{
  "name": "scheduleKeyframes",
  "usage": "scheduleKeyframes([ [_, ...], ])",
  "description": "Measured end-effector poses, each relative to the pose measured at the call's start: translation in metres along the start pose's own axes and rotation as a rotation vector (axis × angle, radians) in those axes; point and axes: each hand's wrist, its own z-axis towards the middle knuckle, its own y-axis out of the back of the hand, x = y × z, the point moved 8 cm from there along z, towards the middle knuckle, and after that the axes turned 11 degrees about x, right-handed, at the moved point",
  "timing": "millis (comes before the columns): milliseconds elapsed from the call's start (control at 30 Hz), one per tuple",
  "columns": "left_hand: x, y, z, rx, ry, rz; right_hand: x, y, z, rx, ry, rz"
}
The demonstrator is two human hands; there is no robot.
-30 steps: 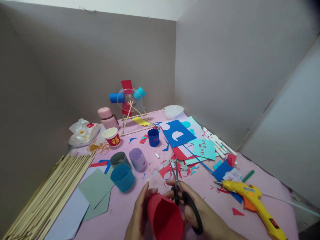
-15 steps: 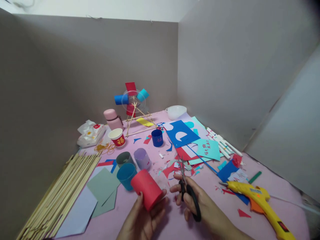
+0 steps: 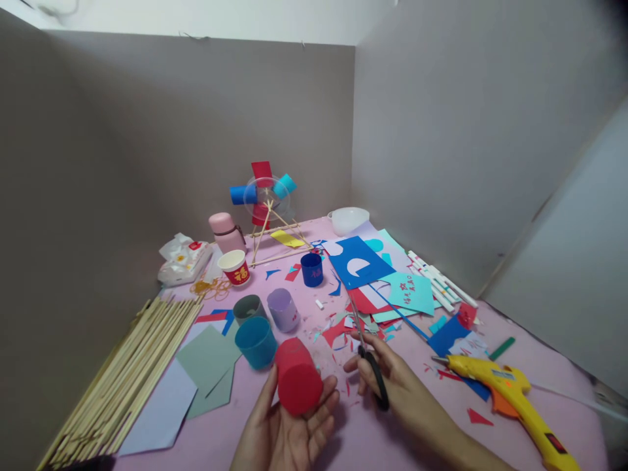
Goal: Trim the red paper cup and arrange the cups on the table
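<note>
1. Near: left hand (image 3: 289, 428) cradles the red cup (image 3: 299, 378), seemingly for inspection.
2. Right of it, right hand (image 3: 396, 376) grips scissors (image 3: 362, 352), blades pointing far; trimming would call for turning them.
3. Farther left: teal cup (image 3: 256, 345).

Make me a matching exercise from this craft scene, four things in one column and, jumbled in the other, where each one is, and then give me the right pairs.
Things:
1. red paper cylinder
2. scissors with black handles
3. yellow hot glue gun
4. thin wooden sticks

Places:
A. lying at the right side of the pink tabletop
B. held in the right hand
C. lying at the left side of the pink tabletop
D. held in the left hand

Right pairs: 1-D, 2-B, 3-A, 4-C
</note>
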Motion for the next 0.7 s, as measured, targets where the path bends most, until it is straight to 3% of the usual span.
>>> scheduleKeyframes([
  [233, 0.000, -0.019, -0.003, 0.089, -0.033, 0.032, -0.009, 0.006, 0.009, -0.032, -0.021, -0.036],
  [367, -0.006, -0.019, -0.007, 0.053, -0.137, 0.135, -0.010, -0.003, 0.007, -0.014, 0.003, -0.027],
  [433, -0.015, -0.017, -0.011, -0.017, -0.276, 0.288, -0.013, -0.008, 0.006, 0.010, -0.010, -0.005],
  [567, -0.035, -0.019, -0.020, -0.194, -0.550, 0.815, -0.017, -0.012, 0.007, 0.047, -0.013, 0.023],
  [700, -0.046, -0.015, -0.023, -0.417, -0.619, 1.330, -0.017, 0.003, 0.011, 0.000, 0.026, -0.113],
])
